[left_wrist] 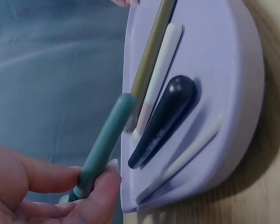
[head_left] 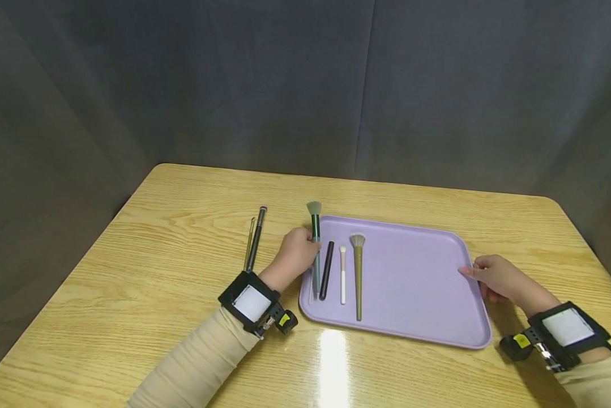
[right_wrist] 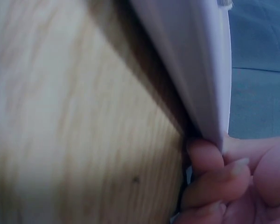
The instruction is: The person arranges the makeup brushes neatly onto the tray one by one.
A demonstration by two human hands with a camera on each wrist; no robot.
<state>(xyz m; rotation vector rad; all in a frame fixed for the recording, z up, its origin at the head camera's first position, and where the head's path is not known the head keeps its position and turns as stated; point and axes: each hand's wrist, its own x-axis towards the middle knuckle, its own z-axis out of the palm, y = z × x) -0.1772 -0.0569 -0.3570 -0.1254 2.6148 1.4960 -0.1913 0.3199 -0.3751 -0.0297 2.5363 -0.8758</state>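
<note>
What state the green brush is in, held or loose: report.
Held. The left wrist view shows the left hand pinching the green brush between thumb and fingers; in the head view it overlaps the tray.

In the left wrist view, the head of the green brush is mostly hidden by the left hand, lettering on the black handle is too blurred to be read, and the olive handle is cropped; in the right wrist view, the purple tray is cut off above

On the wood-grain table lie a purple tray and, left of it, a dark brush beside a slim olive tool.
</note>
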